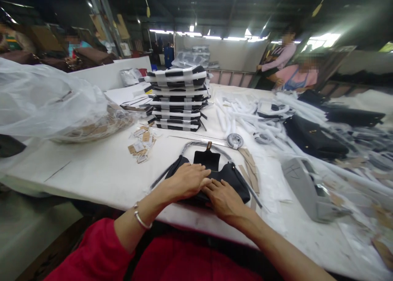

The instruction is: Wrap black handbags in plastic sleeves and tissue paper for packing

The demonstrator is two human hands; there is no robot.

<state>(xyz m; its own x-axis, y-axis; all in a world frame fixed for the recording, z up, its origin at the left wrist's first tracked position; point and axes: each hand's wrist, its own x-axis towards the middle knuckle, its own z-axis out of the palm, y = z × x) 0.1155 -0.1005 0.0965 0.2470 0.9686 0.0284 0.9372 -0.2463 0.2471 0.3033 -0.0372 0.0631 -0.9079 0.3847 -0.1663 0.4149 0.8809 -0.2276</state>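
A small black handbag lies flat on the white table just in front of me, its flap turned up with a small tan clasp at the top. My left hand lies palm down on the bag's left half, fingers together. My right hand rests on the bag's lower middle, fingertips touching the left hand. Whether either hand grips anything is hidden under the palms. A silver bracelet circles my left wrist.
A stack of black bags wrapped in white bands stands behind. A clear plastic sack fills the left. Small tan tags, a tape roll, cardboard strips, white-wrapped straps, black bags and a grey tool lie around. Two people work at the far right.
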